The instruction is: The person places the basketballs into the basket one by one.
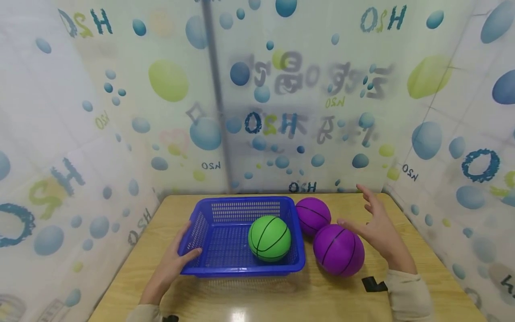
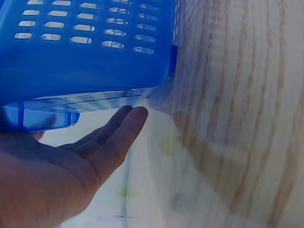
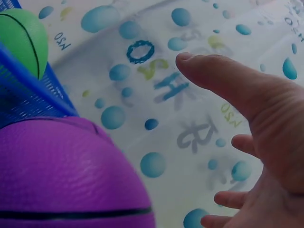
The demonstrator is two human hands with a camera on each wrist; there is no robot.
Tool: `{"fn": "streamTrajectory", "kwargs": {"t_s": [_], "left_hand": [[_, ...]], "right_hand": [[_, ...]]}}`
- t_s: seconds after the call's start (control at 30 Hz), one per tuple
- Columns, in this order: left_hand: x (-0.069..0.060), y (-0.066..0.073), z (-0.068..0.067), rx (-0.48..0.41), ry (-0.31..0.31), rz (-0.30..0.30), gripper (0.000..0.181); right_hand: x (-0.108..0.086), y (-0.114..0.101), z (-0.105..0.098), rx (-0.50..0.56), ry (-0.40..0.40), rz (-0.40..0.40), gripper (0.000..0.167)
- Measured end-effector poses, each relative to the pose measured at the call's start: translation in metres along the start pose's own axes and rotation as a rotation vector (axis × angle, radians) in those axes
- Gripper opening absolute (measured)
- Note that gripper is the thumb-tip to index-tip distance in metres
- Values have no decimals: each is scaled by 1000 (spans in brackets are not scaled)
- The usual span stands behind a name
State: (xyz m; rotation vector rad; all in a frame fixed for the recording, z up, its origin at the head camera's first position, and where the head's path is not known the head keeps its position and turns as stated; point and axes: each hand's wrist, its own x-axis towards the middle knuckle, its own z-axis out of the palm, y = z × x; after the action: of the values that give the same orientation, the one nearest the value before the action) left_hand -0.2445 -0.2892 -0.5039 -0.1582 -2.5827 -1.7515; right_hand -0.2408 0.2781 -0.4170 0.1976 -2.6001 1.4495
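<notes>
A blue basket (image 1: 241,269) stands on the table with a green ball (image 1: 269,238) in its right part. My left hand (image 1: 170,264) holds the basket's left side, thumb over the rim and fingers along the outer wall; the left wrist view shows the fingers (image 2: 121,137) stretched beside the basket (image 2: 85,71). Two purple balls lie right of the basket, one (image 1: 313,216) behind the other (image 1: 339,250). My right hand (image 1: 382,232) hovers to the right of the nearer ball with fingers spread, holding nothing. In the right wrist view, a gap separates this hand (image 3: 266,118) from the purple ball (image 3: 71,171).
The wooden table (image 1: 241,304) extends around the basket and balls. A patterned curtain (image 1: 257,112) hangs behind it and along both sides. A black piece (image 1: 374,284) is beside the right sleeve.
</notes>
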Motion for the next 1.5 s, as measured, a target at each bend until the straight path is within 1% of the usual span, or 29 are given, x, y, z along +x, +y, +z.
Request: {"fn": "streamTrajectory", "kwargs": {"t_s": [0.13,0.3,0.5,0.7,0.87,1.07,1.13,1.23,1.4,1.5], "left_hand": [[1,2,0,7,-3,4,96],[3,3,-1,16,-7,14,97],[3,1,0,7,-3,21,95],[3,0,0,11,-4,23,95],[2,-1,0,5,-5,21,96],[0,-2,0,1,1,14,95],[0,-1,1,6,2,8,94],[0,-1,1,4,1,-1,95],[0,0,1,3,-4,-10,97],[0,-1,1,0,-3,-4,98]], "right_hand": [[-4,12,8,7,-13,49,118],[-8,23,16,37,-52,94,119],[-15,33,23,30,-73,146,118],[-20,41,29,79,-92,192,118],[-23,47,33,127,-112,221,117],[-30,52,40,142,-158,275,114],[-33,54,44,165,-168,289,111],[-35,57,48,207,-172,296,108],[-36,59,52,233,-174,312,104],[-37,60,53,255,-173,337,102]]}}
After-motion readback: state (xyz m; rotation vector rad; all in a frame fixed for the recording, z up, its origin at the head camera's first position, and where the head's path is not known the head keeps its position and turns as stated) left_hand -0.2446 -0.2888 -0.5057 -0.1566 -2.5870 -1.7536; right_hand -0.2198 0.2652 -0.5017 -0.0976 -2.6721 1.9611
